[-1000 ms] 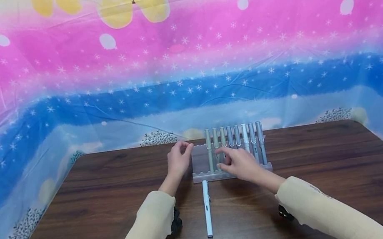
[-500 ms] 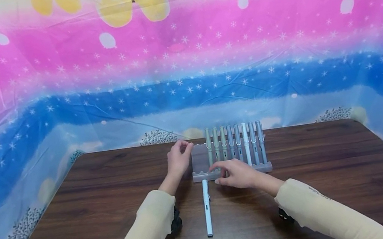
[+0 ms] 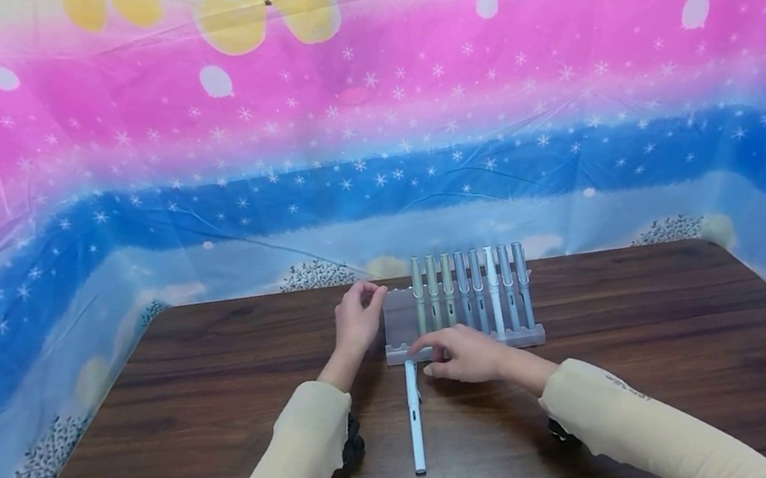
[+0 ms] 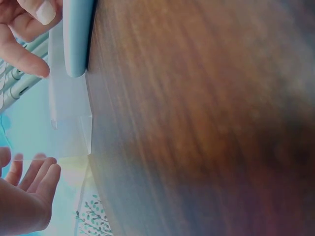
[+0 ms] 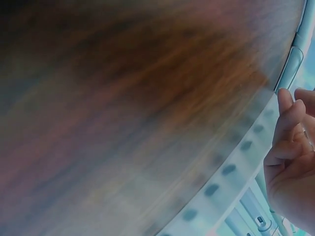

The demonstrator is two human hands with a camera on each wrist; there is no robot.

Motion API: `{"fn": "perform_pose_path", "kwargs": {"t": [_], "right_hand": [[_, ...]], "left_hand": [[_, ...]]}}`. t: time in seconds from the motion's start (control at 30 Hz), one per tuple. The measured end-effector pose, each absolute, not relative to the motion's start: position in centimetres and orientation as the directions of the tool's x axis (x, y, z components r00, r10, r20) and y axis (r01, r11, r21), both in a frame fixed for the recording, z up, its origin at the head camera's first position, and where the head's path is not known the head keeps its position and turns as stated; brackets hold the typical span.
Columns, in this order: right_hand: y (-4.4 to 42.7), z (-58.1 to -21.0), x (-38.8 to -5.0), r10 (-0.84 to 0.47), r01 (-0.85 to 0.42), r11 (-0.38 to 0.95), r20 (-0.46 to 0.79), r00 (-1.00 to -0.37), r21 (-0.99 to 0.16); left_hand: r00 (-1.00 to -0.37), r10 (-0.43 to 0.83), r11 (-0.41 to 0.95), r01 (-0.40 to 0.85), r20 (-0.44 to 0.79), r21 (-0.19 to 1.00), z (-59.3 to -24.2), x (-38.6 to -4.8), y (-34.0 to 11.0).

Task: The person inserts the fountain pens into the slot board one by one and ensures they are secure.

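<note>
A clear pen rack (image 3: 400, 322) stands at the far middle of the table, with several capped pens (image 3: 462, 285) upright side by side in its middle and right slots. My left hand (image 3: 356, 315) holds the rack's upper left edge between thumb and fingers. One pale blue capped pen (image 3: 415, 428) lies on the table before the rack, its clip end towards it. Just right of that end hovers my right hand (image 3: 466, 353), thumb and index finger apart, holding nothing. The left wrist view shows the lying pen (image 4: 78, 39) close up, beside the rack's front.
The brown wooden table (image 3: 193, 423) extends to both sides of the rack. Behind it hangs a patterned pink and blue cloth (image 3: 365, 132). Bare slots (image 3: 405, 349) are at the rack's left end.
My right hand has moved down and left, from in front of the racked pens to beside the lying pen's clip end. The left hand has stayed at the rack's edge.
</note>
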State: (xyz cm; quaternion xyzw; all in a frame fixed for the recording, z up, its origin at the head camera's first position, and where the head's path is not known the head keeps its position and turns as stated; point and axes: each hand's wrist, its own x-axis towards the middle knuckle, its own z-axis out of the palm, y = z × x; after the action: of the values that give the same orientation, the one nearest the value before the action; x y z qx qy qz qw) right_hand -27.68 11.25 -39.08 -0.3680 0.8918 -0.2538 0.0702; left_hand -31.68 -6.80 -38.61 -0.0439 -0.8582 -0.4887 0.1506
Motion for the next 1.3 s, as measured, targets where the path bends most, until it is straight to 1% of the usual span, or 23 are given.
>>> {"fn": "perform_pose_path", "kwargs": {"t": [0.33, 0.6, 0.7, 0.87, 1.03, 1.3], "right_hand": [[10.9, -39.2, -27.6, -0.705, -0.606, 0.608, 0.002, -0.709, -0.512], [10.8, -39.3, -27.5, -0.708, -0.605, 0.614, -0.015, -0.706, -0.507], [10.9, -39.3, -27.5, -0.708, -0.604, 0.61, -0.009, -0.707, -0.513], [11.3, -39.2, -27.7, -0.72, -0.638, 0.601, 0.02, -0.693, -0.482], [11.7, -39.3, -27.8, -0.715, -0.637, 0.612, 0.016, -0.699, -0.468], [12.3, -39.3, -27.6, -0.722, -0.646, 0.616, 0.005, -0.692, -0.451]], "left_hand": [[-0.951, -0.067, 0.518, 0.225, 0.301, 0.826, -38.7, -31.7, -6.8], [-0.951, -0.068, 0.514, 0.225, 0.301, 0.828, -38.6, -31.6, -6.8], [-0.949, -0.067, 0.515, 0.231, 0.307, 0.826, -38.6, -31.6, -6.8], [-0.947, -0.068, 0.517, 0.235, 0.313, 0.823, -38.6, -31.7, -6.8], [-0.949, -0.073, 0.514, 0.228, 0.307, 0.827, -38.6, -31.6, -6.8], [-0.95, -0.082, 0.522, 0.217, 0.302, 0.825, -38.5, -31.7, -6.8]]}}
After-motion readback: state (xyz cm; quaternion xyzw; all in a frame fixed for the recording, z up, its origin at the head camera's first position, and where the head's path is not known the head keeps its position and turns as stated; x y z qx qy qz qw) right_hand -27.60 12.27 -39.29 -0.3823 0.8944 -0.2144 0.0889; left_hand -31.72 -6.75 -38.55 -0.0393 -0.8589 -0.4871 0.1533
